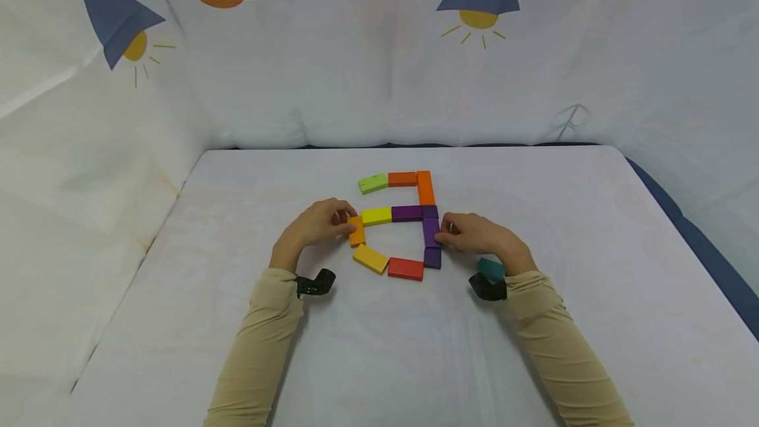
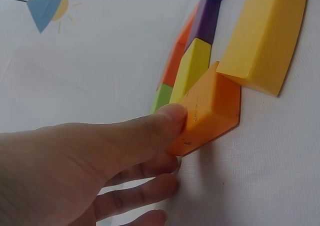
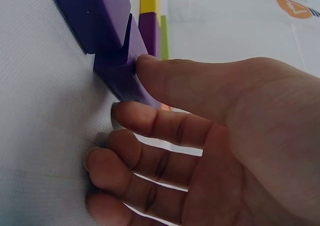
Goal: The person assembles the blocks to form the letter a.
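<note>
My left hand (image 1: 317, 224) holds a light orange block (image 1: 357, 232) at the left of the block outline, thumb against its face and index finger by its far end. My right hand (image 1: 477, 236) touches the outer side of a purple block (image 1: 431, 233) with its thumb; the other fingers are loosely curled beside it. Dark purple blocks stand at both ends of that block. Between the hands run a yellow block (image 1: 376, 216) and a purple block (image 1: 406, 213) along the top, and an amber block (image 1: 370, 259) and a red block (image 1: 406, 269) below.
Beyond the loop lie a green block (image 1: 373, 183), a red-orange block (image 1: 402, 179) and a tall orange block (image 1: 425, 188). A teal block (image 1: 491, 269) sits by my right wrist, partly hidden. The white table (image 1: 379, 361) meets a printed cloth wall (image 1: 379, 71) at the back.
</note>
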Demonstrator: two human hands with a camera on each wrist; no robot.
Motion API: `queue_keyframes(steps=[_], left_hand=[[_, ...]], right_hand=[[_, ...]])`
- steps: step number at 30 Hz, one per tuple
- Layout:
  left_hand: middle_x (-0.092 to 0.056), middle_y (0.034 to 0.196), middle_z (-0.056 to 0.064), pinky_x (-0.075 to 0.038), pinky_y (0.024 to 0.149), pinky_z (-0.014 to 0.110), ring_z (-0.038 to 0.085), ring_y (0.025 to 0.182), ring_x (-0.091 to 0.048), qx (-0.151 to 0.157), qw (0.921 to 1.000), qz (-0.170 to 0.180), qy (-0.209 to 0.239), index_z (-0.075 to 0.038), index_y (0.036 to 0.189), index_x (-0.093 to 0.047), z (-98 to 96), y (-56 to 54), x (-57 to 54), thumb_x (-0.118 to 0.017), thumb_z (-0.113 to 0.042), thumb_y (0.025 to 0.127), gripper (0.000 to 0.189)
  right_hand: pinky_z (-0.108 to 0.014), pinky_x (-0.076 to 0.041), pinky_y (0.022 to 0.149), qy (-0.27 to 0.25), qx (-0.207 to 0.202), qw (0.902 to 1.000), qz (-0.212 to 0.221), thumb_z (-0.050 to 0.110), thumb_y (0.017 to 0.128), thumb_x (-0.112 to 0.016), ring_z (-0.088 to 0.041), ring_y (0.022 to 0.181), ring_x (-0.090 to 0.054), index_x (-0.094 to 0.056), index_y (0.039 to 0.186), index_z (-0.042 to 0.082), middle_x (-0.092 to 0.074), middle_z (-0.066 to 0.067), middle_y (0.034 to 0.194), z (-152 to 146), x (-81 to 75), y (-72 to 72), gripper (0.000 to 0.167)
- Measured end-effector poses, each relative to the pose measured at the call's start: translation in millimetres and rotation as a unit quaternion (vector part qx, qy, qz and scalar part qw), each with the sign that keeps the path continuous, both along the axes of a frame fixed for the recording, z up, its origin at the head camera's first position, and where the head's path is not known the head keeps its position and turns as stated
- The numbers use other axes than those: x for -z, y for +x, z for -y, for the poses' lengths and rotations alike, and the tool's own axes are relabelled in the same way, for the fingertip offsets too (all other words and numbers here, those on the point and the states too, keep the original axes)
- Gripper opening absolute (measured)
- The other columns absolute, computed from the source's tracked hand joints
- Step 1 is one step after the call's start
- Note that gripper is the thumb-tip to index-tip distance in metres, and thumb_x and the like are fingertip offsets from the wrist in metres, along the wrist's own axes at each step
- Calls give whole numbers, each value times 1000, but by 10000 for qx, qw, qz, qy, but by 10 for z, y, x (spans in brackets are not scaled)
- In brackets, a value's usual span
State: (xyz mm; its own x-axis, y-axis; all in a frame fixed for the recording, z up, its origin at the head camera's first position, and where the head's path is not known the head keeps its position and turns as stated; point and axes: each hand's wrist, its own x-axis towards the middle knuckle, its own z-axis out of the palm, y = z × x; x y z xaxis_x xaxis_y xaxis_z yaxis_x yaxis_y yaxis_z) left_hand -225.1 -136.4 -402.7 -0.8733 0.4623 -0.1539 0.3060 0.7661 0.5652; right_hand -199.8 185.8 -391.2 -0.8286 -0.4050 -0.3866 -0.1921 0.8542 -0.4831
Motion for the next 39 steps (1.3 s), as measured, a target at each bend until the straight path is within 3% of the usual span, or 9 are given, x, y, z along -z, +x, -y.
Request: queue_keyframes(steps=[5,13,39], left_hand=[[-60,99,7,-44,78,33,21,88,-54,25,10000,-23,-9,-12,114,-63,-5,2,-6,-65,-26,89,29],[-59,98,6,-43,75,30,20,87,-53,28,10000,-38,-87,-13,116,-62,-26,5,0,-64,-29,90,31],[-58,100,7,-44,75,31,20,88,-54,81,9997,-106,-195,-13,117,-63,-58,-3,-2,-62,-30,91,31]], right_hand=[[-28,-38,62,-36,93,9999,53,33,95,-54,-19,74,-49,-51,106,10,-55,-6,84,1,-3,0,26],[-29,-40,65,120,326,9991,261,40,94,-54,-21,78,-50,-36,131,11,-54,-10,89,11,2,-9,51],[-28,-40,63,84,164,9997,167,35,95,-54,-19,74,-49,-35,133,11,-53,-9,85,-9,-9,-14,49]])
